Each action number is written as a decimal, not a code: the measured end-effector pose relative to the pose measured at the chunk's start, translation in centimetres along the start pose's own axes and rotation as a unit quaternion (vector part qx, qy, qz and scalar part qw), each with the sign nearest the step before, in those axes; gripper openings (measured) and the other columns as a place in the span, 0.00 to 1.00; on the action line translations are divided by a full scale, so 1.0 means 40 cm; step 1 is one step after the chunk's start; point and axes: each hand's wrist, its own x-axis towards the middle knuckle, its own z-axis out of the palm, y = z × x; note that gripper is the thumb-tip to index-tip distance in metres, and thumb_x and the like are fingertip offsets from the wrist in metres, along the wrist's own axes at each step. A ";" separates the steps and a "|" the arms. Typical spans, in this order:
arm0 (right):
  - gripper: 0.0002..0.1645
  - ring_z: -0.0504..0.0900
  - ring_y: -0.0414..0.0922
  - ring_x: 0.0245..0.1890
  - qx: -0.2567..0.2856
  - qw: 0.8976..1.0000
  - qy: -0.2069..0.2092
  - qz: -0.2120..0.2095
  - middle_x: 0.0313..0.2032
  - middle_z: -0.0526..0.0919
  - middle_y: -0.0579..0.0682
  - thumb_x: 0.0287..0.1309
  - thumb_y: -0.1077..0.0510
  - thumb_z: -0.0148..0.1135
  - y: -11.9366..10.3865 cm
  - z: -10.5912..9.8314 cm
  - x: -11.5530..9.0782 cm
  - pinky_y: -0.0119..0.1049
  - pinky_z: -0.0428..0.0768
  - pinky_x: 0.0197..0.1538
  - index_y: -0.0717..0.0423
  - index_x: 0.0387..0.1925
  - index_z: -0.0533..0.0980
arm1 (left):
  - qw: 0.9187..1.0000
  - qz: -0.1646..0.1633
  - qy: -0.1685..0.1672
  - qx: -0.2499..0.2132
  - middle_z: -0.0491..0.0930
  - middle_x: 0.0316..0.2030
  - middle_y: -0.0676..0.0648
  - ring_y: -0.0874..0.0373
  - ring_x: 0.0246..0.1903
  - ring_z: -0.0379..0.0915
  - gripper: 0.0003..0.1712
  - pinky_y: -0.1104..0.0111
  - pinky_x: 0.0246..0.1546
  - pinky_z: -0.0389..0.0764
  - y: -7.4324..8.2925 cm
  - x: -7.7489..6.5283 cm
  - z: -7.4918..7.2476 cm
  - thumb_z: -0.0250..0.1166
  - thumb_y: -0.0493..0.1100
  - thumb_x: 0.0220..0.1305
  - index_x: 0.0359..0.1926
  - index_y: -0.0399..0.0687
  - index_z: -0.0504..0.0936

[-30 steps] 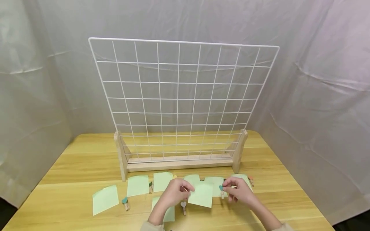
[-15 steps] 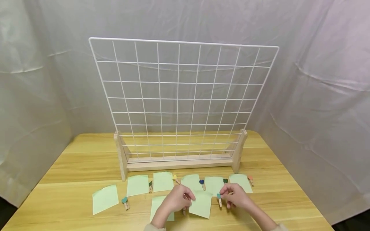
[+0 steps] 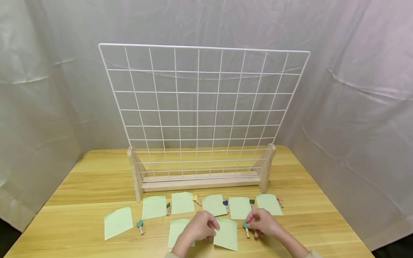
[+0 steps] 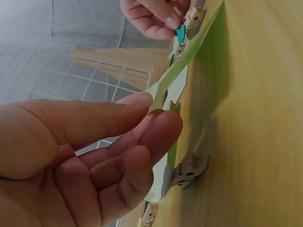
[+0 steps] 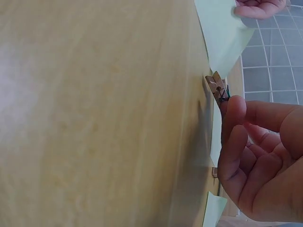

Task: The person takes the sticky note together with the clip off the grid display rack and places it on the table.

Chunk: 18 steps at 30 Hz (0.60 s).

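Note:
With thumb and fingertips my left hand [image 3: 200, 227] pinches the left edge of a pale green paper note [image 3: 226, 233]. In the left wrist view that note [image 4: 185, 60] slants, part of it raised off the wood. My right hand [image 3: 264, 223] pinches a small wooden clothespin [image 3: 247, 232] by its teal heart, just right of the note. The clothespin's open end [image 5: 215, 82] points toward the note in the right wrist view. Partly behind my left hand, another green note [image 3: 176, 230] lies on the table. A grey-white heart clothespin [image 4: 187, 174] shows below my left fingers.
Behind the hands, a white wire grid [image 3: 198, 107] leans in a wooden stand [image 3: 200, 184]. Along its front lie several green notes [image 3: 154, 208] and heart clothespins, among them a blue one [image 3: 225, 203]. Another note [image 3: 118, 223] and a teal clothespin [image 3: 140, 226] lie at left.
Both hands have come down toward the table's front, carrying the green note and the teal heart clothespin. Notes and clothespins behind them now show more fully.

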 end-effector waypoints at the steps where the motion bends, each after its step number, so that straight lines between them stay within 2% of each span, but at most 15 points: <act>1: 0.03 0.71 0.38 0.12 0.001 1.000 -0.001 0.000 0.20 0.74 0.49 0.49 0.70 0.57 0.002 0.002 -0.001 0.24 0.64 0.14 0.67 0.28 0.72 | 1.000 -0.002 -0.001 0.002 0.72 0.13 0.51 0.56 0.11 0.71 0.08 0.74 0.13 0.70 -0.001 -0.001 0.001 0.61 0.22 0.43 0.21 0.37 0.79; 11: 0.03 0.72 0.38 0.11 -0.014 1.000 -0.013 0.004 0.18 0.74 0.49 0.50 0.69 0.58 0.007 0.004 -0.006 0.25 0.64 0.13 0.65 0.27 0.71 | 0.999 -0.001 -0.012 0.047 0.73 0.12 0.52 0.59 0.10 0.70 0.08 0.73 0.25 0.74 -0.006 -0.010 0.007 0.66 0.24 0.40 0.23 0.38 0.80; 18: 0.04 0.72 0.39 0.11 -0.023 0.999 -0.022 -0.001 0.17 0.74 0.49 0.51 0.69 0.58 0.011 0.000 -0.005 0.25 0.65 0.14 0.65 0.26 0.71 | 0.999 -0.005 -0.008 0.048 0.75 0.14 0.52 0.58 0.11 0.71 0.06 0.73 0.20 0.74 -0.003 -0.014 0.003 0.64 0.25 0.42 0.24 0.36 0.80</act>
